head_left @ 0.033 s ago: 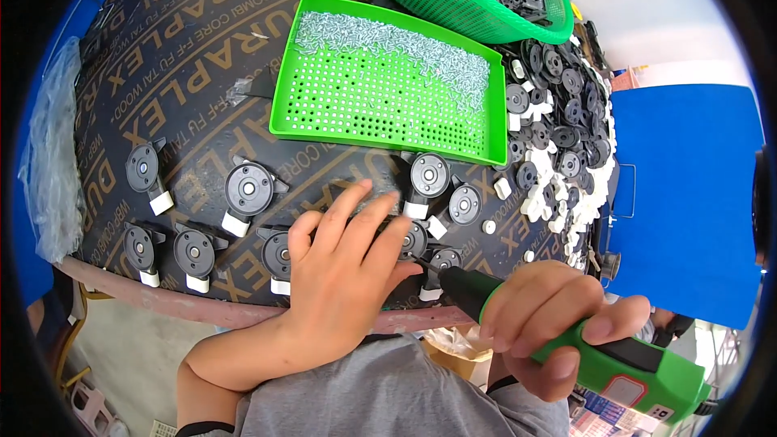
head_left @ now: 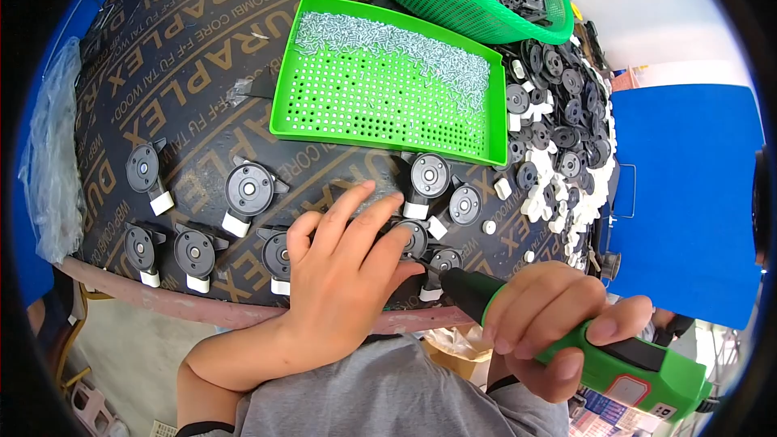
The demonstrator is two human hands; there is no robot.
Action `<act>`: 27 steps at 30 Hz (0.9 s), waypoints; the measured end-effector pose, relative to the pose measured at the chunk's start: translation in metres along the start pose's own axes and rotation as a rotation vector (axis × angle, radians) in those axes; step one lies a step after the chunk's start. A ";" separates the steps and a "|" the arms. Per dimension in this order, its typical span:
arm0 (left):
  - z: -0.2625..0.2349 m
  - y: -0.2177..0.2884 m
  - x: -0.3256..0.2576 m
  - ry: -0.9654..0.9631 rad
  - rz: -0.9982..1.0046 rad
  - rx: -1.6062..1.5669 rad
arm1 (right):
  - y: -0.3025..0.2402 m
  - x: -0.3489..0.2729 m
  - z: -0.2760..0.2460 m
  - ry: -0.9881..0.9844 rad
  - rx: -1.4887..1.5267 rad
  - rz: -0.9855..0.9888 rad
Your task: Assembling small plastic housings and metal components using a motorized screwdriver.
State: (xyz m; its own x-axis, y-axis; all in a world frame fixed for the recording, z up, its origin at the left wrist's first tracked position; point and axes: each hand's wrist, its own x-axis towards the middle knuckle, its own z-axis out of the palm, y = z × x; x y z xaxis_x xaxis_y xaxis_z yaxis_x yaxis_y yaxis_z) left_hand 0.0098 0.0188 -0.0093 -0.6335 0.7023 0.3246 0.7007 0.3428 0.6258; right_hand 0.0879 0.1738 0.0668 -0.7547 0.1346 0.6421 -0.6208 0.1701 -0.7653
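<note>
My right hand [head_left: 558, 324] is closed round a green and black electric screwdriver [head_left: 615, 372]. The driver's thin bit points left, its tip at a black round plastic part [head_left: 413, 239] near the table's front edge. Over that part lies my left hand [head_left: 344, 267], thumb and forefinger on its left side, gripping it in place; the palm hides some of it. Close by on the right is another black part with a white tab [head_left: 444, 260]. Just beyond are a third such part [head_left: 430, 176] and a round black disc [head_left: 464, 205]. One more part [head_left: 277, 254] is half covered by my left hand.
A green perforated tray [head_left: 388, 144] with many small silver screws stands behind my hands. Past it is a green basket [head_left: 461, 12] of black pieces. Black discs and white pieces are heaped at the right [head_left: 566, 163]. Several assembled parts [head_left: 195, 250] sit at the left.
</note>
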 end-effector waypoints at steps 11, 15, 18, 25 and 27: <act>0.003 -0.003 -0.002 0.056 0.038 -0.021 | 0.003 -0.002 0.007 0.130 0.044 -0.072; 0.003 -0.002 -0.001 0.064 0.029 -0.019 | 0.001 -0.001 0.006 0.117 0.036 -0.056; 0.004 -0.002 -0.001 0.070 0.045 -0.028 | 0.001 -0.003 0.007 0.137 0.013 -0.063; -0.002 0.000 0.002 -0.016 -0.001 -0.021 | -0.001 -0.002 0.012 0.137 -0.019 -0.030; -0.001 0.002 0.003 -0.060 -0.043 -0.027 | -0.001 -0.003 0.012 0.126 -0.043 -0.022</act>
State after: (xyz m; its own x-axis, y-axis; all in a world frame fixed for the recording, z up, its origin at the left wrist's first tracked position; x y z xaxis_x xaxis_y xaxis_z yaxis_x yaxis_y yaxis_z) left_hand 0.0084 0.0208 -0.0064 -0.6415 0.7236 0.2548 0.6637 0.3569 0.6574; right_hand 0.0883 0.1615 0.0646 -0.7066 0.2518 0.6613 -0.6251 0.2159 -0.7501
